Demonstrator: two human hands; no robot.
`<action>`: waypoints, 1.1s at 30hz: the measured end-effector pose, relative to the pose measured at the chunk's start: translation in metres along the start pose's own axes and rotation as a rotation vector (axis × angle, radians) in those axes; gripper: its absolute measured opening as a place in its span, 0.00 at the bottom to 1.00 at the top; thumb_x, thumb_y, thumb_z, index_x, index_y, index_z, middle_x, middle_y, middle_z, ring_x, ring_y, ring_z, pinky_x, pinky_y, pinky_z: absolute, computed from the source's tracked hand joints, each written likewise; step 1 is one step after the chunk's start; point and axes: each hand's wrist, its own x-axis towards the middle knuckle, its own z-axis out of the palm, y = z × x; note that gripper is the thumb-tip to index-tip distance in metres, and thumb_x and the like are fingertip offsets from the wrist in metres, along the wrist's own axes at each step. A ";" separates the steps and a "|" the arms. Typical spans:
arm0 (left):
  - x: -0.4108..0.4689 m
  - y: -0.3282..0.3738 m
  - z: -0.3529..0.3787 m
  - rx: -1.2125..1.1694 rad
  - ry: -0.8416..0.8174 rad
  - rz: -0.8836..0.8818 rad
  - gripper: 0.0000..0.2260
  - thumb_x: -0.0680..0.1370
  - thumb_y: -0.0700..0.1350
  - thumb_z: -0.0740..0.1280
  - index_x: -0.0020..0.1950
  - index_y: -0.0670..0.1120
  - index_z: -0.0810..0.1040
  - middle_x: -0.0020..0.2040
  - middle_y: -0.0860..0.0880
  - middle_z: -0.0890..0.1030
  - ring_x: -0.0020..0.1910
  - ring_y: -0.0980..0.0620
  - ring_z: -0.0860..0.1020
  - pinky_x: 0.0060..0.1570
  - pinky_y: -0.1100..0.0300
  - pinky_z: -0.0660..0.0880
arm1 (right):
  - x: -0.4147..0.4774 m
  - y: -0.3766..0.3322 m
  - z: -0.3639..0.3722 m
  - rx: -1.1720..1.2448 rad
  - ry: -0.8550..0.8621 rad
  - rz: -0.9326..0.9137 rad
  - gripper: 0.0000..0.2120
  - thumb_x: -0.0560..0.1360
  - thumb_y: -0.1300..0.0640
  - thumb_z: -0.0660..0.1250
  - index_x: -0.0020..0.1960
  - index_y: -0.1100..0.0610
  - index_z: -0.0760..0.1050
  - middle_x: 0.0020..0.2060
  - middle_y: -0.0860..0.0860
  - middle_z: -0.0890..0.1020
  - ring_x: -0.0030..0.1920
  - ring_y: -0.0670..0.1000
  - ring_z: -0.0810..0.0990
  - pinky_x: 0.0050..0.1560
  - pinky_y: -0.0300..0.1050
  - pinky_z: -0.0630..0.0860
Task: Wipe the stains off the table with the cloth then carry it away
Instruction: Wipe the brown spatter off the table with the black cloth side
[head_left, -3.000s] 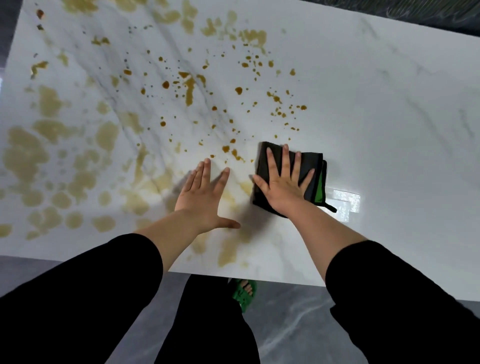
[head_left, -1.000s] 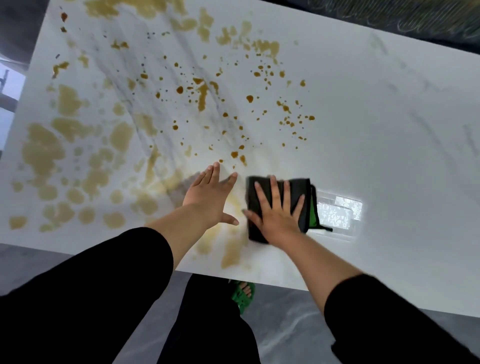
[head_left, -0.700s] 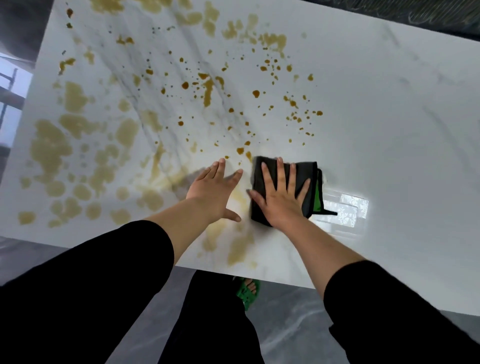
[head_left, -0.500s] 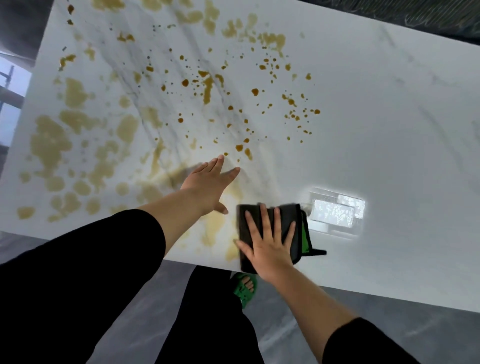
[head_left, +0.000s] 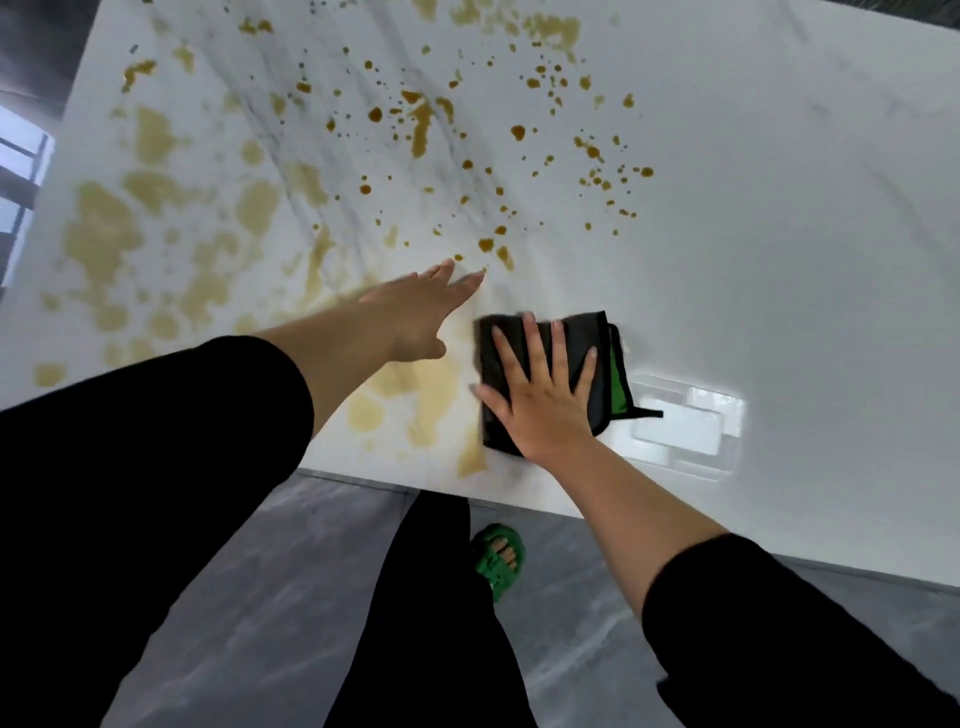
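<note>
The cloth (head_left: 597, 340), lower centre, is half covered by the right hand (head_left: 540, 410), fingers splayed flat; the left hand (head_left: 410, 317) is held open.

No readable txt, labels, nos. anywhere

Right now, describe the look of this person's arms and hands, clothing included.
Both arms wear loose black sleeves, the left sleeve and right sleeve ending partway along the forearm. The left hand and right hand are bare: no gloves, rings or watch visible.
</note>
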 end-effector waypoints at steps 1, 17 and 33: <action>-0.001 0.001 0.001 -0.002 0.002 -0.002 0.44 0.77 0.43 0.66 0.78 0.53 0.35 0.79 0.41 0.41 0.79 0.46 0.47 0.75 0.52 0.52 | -0.017 0.003 0.007 -0.006 0.007 -0.018 0.31 0.74 0.30 0.36 0.71 0.37 0.26 0.73 0.45 0.28 0.71 0.52 0.23 0.67 0.67 0.27; -0.002 0.010 0.011 -0.079 0.097 -0.053 0.44 0.73 0.28 0.56 0.79 0.55 0.36 0.80 0.43 0.40 0.79 0.49 0.43 0.76 0.54 0.48 | -0.030 -0.034 0.031 -0.007 0.114 0.008 0.35 0.74 0.28 0.39 0.75 0.40 0.33 0.77 0.48 0.36 0.75 0.57 0.33 0.68 0.69 0.30; -0.003 0.006 0.008 -0.095 0.077 -0.032 0.43 0.75 0.30 0.57 0.78 0.54 0.34 0.80 0.44 0.40 0.78 0.50 0.43 0.76 0.54 0.47 | -0.013 -0.044 0.024 0.005 0.089 -0.056 0.33 0.74 0.28 0.41 0.75 0.36 0.35 0.76 0.43 0.34 0.74 0.52 0.29 0.67 0.64 0.26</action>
